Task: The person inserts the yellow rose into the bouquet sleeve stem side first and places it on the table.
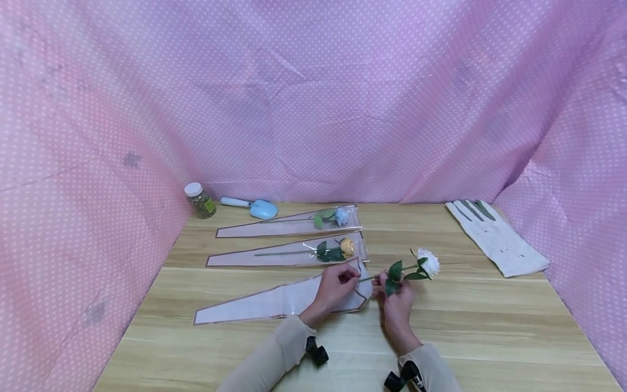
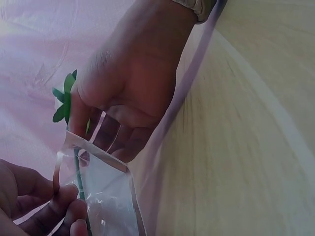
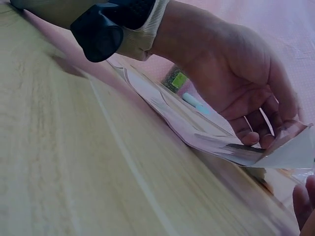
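A white artificial rose (image 1: 429,263) with green leaves (image 1: 394,270) lies across my right hand (image 1: 399,306), its stem gripped near the leaves. That stem points left into the mouth of a clear, brown-edged flower sleeve (image 1: 245,309) on the table. My left hand (image 1: 335,287) pinches the sleeve's rim at the wide end. In the left wrist view the green stem (image 2: 78,172) shows through the film, beside the left fingers (image 2: 63,199). The right wrist view shows the sleeve's mouth (image 3: 290,150) lifted off the table; the right hand (image 3: 306,206) is mostly cut off there.
Behind lie two sleeved flowers, a yellow rose (image 1: 347,247) and a blue rose (image 1: 341,216). A jar with a white lid (image 1: 201,201) and a blue hand shovel (image 1: 262,209) stand at the back left. White gloves (image 1: 499,239) rest at the right. Pink dotted cloth (image 1: 313,109) surrounds the table.
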The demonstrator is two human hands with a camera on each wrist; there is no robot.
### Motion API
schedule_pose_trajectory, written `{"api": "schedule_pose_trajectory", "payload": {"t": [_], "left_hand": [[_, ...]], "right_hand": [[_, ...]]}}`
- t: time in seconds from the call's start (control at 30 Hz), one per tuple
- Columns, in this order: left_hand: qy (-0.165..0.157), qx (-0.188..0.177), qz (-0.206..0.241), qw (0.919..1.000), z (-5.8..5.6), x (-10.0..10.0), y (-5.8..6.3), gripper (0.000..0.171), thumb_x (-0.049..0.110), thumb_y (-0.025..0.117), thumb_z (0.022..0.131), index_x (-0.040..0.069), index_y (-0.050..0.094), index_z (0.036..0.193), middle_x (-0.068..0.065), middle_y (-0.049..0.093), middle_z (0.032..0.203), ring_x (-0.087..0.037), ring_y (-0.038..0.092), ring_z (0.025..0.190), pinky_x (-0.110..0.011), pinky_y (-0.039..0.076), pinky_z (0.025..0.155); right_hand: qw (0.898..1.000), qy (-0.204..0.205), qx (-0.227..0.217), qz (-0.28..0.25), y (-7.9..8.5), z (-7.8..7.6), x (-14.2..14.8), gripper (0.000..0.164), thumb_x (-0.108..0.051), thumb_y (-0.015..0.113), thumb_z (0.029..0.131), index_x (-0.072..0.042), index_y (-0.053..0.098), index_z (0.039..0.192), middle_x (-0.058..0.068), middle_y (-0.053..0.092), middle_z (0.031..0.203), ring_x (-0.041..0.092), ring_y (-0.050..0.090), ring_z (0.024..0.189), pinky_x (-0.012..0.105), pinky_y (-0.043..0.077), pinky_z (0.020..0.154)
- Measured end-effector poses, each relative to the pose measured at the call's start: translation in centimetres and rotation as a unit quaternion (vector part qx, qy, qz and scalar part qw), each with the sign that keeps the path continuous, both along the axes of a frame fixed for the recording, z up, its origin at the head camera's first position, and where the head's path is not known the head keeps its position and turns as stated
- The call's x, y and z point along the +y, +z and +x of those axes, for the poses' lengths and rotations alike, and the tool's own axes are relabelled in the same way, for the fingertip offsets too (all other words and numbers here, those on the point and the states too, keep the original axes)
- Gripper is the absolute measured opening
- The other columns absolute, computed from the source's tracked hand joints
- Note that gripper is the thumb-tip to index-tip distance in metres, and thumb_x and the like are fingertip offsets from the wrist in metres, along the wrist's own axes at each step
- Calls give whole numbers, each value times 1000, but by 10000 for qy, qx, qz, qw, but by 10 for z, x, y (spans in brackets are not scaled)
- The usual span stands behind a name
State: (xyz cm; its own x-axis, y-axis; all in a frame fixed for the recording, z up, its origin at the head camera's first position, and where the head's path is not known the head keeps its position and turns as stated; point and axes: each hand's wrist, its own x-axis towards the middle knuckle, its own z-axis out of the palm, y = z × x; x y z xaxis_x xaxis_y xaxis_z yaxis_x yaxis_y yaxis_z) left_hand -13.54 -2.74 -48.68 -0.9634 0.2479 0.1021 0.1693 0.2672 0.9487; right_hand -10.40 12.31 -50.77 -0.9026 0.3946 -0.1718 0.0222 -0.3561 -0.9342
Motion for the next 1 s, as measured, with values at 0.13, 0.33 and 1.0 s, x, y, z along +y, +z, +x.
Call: {"api": "schedule_pose_trajectory", "payload": {"t": [0.13, 0.33, 1.0], "left_hand": [[-7, 24, -16, 10000, 1, 1, 2, 9, -4, 67, 85, -1, 72, 91, -19, 72, 86, 1, 53, 68, -14, 44, 63], [-48, 179, 61, 9998, 1, 4, 6, 10, -3, 68, 85, 0, 73, 93, -19, 73, 88, 1, 53, 70, -14, 45, 63], [24, 352, 170, 9992, -2, 2, 3, 8, -5, 66, 84, -3, 71, 90, -21, 71, 85, 2, 52, 68, -13, 44, 63]], "right_hand": [[9996, -128, -69, 257, -1, 0, -3, 10, -7, 67, 94, -2, 61, 100, -9, 67, 76, 3, 64, 66, 19, 55, 58], [9946, -29, -292, 992, 0, 1, -5, 27, -11, 73, 90, 9, 65, 107, -11, 67, 84, 0, 59, 79, 13, 49, 74], [9982, 346, -136, -460, 12, 2, 11, 19, -29, 47, 106, -15, 58, 97, -8, 75, 81, 5, 65, 62, 21, 52, 54]]}}
